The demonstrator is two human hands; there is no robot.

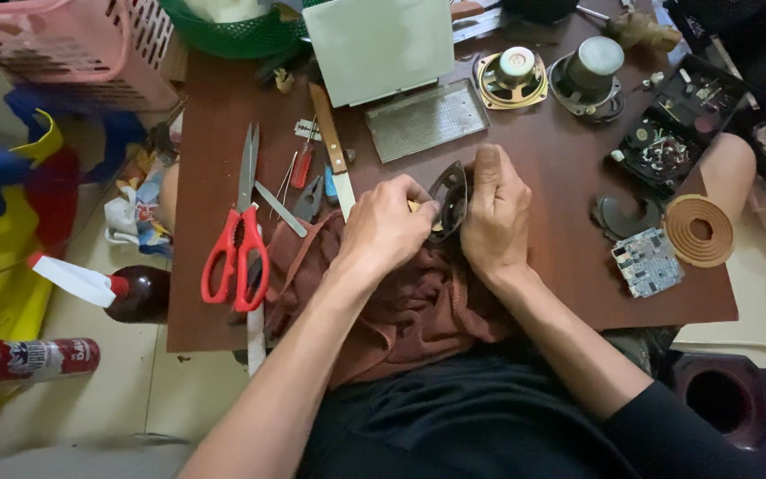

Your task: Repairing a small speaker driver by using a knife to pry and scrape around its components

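My right hand (496,213) grips a small dark oval speaker (450,200) and holds it on edge over a brown cloth (410,310) on the brown table (214,293). My left hand (386,226) is closed with its fingertips pressed against the speaker's face, pinching something small and yellowish that I cannot make out. Both forearms reach in from the bottom of the view.
Red-handled scissors (238,239), a wooden-handled knife (330,146), pliers (309,200) and a small screwdriver (301,166) lie left of my hands. Behind are a metal grille (425,120), a pale board (379,44), two round speakers (511,78), an opened black casing (680,124); a circuit board (647,262) and ribbed ring (699,231) lie right.
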